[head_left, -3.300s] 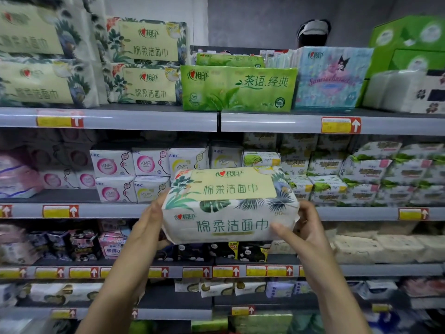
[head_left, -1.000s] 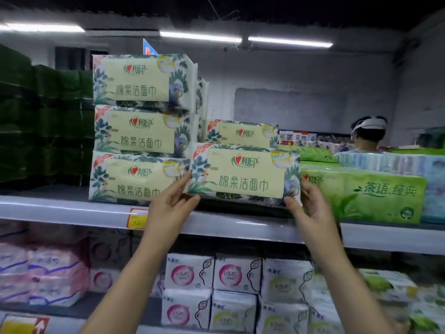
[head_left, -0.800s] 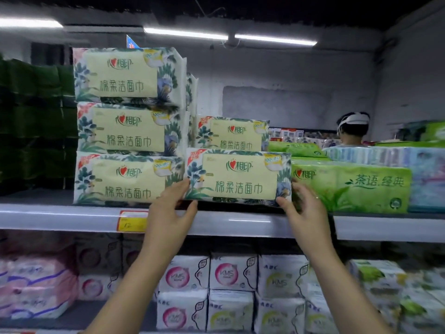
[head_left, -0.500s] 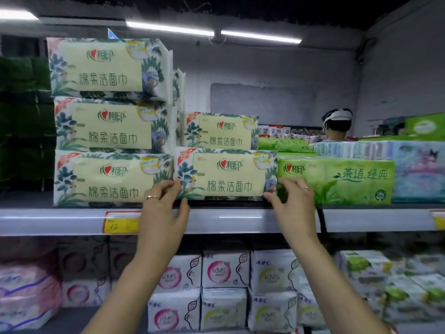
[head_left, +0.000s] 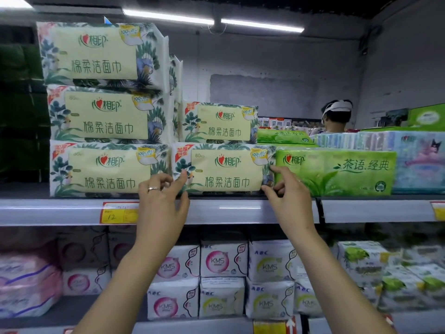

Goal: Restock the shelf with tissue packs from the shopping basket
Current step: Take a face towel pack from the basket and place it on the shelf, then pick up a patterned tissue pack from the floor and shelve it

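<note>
— Where are my hands?
— Your left hand touches the left end of the floral cream plastic-wrapped tissue pack with its forefinger; I cannot tell whether it grips. Your right hand pinches the lower right corner.
— And the pack?
— It's on the grey metal shelf, long axis along the edge, between both hands, equally near each.

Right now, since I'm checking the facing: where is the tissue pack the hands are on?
Head view, centre: the tissue pack sits on the top shelf, between a matching stack left and a green pack right.
</note>
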`<state>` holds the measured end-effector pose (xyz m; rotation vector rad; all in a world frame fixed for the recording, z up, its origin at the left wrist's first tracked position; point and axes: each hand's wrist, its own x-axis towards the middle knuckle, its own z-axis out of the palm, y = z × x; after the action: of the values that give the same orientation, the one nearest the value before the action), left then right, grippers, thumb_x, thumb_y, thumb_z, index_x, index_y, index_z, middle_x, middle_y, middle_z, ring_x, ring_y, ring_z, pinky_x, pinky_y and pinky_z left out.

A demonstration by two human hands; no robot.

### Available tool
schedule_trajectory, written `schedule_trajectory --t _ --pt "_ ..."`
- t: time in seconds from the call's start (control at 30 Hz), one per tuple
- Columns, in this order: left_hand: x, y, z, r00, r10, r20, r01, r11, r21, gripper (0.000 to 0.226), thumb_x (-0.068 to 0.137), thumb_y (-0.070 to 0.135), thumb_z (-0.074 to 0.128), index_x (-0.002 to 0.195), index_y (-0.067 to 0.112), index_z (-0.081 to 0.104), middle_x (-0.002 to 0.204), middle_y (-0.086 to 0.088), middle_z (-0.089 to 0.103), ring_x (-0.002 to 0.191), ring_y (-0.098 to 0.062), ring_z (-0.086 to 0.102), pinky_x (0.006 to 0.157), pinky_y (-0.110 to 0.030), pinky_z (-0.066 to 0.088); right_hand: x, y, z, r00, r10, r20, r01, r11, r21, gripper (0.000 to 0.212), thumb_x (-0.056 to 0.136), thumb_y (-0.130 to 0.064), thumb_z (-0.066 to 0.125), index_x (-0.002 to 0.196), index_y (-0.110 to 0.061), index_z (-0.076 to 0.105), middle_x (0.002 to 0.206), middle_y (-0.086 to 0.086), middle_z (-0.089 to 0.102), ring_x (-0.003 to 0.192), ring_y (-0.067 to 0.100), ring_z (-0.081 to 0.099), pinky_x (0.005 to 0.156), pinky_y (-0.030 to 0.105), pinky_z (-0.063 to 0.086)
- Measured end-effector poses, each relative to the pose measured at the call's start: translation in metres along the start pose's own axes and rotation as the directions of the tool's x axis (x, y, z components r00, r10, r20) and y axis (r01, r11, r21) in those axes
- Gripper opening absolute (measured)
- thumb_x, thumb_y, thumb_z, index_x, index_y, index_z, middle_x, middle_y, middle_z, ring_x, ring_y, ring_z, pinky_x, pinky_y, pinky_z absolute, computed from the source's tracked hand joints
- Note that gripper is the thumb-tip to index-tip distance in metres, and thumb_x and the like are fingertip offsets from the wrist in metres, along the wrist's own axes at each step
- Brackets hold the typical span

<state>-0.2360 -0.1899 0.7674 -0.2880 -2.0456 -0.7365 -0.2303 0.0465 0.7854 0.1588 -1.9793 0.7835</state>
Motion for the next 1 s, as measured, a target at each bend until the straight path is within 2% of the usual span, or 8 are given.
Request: schedule_trajectory --t 0.1,0.2,0.3,0.33,0.43,0.6,0.73,1.0 --pt "0.0 -0.001 -0.002 0.998 -0.007 0.058 0.006 1.0 0.03 0.044 0.091 0.019 0.06 0.134 0.021 0.055 0.119 -0.014 0.047 0.112 -0.034 0.033 0.095 -0.047 0.039 -0.004 0.001 0.002 1.0 0.003 -0.007 -0.003 1.0 0.026 0.036 0.089 -0.014 0.063 0.124 -0.02 0.058 0.079 -0.003 0.048 0.072 0.017 0.049 0.067 0.034 0.047" --pt "0.001 0.002 -0.011 0.991 -0.034 0.127 0.042 0.997 -0.06 0.044 0.093 0.022 0.056 0.137 0.023 0.052 0.119 -0.005 0.045 0.114 -0.026 0.033 0.096 -0.031 0.033 -0.008 0.002 0.0 1.0 0.006 0.012 -0.007 0.998 0.061 0.037 0.091 -0.013 0.059 0.128 -0.02 0.057 0.081 -0.005 0.047 0.076 0.016 0.05 0.07 0.029 0.042" --pt "-0.002 0.006 -0.026 0.986 -0.099 0.135 0.134 0.948 -0.287 0.035 0.095 0.022 0.053 0.13 0.023 0.058 0.111 0.003 0.051 0.1 -0.009 0.051 0.082 -0.004 0.034 -0.01 -0.003 -0.007 0.999 0.028 0.042 -0.032 0.995 0.098 0.035 0.093 -0.014 0.057 0.127 -0.02 0.057 0.091 -0.002 0.052 0.085 0.014 0.052 0.076 0.027 0.044" --pt "-0.004 0.008 -0.032 0.985 -0.123 0.121 0.157 0.928 -0.336 0.033 0.096 0.022 0.052 0.128 0.024 0.06 0.111 0.004 0.054 0.096 -0.003 0.053 0.076 -0.001 0.036 -0.012 -0.006 -0.011 0.999 0.041 0.031 -0.045 0.991 0.125 0.032 0.093 -0.014 0.057 0.124 -0.02 0.058 0.095 -0.001 0.054 0.087 0.011 0.052 0.077 0.023 0.044" --pt "-0.012 0.01 -0.045 0.976 -0.198 0.095 0.22 0.865 -0.452 0.031 0.096 0.02 0.052 0.125 0.028 0.061 0.116 0.009 0.059 0.099 0.005 0.055 0.075 -0.006 0.039 -0.023 -0.015 -0.023 0.995 0.086 -0.053 -0.067 0.954 0.292 0.025 0.093 -0.013 0.056 0.113 -0.027 0.061 0.095 -0.007 0.058 0.087 0.001 0.054 0.075 0.01 0.042" --pt "-0.034 0.004 -0.048 0.944 -0.307 0.123 0.314 0.718 -0.621 0.024 0.095 0.017 0.055 0.112 0.032 0.061 0.112 0.011 0.064 0.106 -0.002 0.058 0.087 -0.018 0.043 -0.056 -0.015 -0.031 0.974 0.215 -0.074 -0.145 0.839 0.525 0.023 0.094 -0.014 0.056 0.098 -0.036 0.062 0.095 -0.009 0.064 0.09 0.001 0.059 0.076 0.012 0.047" --pt "-0.054 -0.002 -0.048 0.907 -0.376 0.19 0.411 0.69 -0.597 0.02 0.095 0.018 0.054 0.113 0.025 0.061 0.111 0.004 0.065 0.105 -0.011 0.06 0.086 -0.023 0.044 -0.076 -0.006 -0.033 0.947 0.322 0.0 -0.265 0.776 0.572 0.022 0.094 -0.014 0.056 0.092 -0.035 0.064 0.091 0.002 0.066 0.088 0.016 0.063 0.081 0.03 0.05" --pt "-0.103 0.019 -0.07 0.86 -0.462 0.216 0.497 0.659 -0.565 0.017 0.095 0.017 0.054 0.11 0.022 0.061 0.112 0.003 0.064 0.104 -0.009 0.059 0.088 -0.026 0.045 -0.108 -0.013 -0.063 0.932 0.34 0.125 -0.349 0.746 0.567 0.021 0.096 -0.01 0.05 0.091 -0.025 0.065 0.083 -0.001 0.066 0.08 0.008 0.062 0.08 0.027 0.051"
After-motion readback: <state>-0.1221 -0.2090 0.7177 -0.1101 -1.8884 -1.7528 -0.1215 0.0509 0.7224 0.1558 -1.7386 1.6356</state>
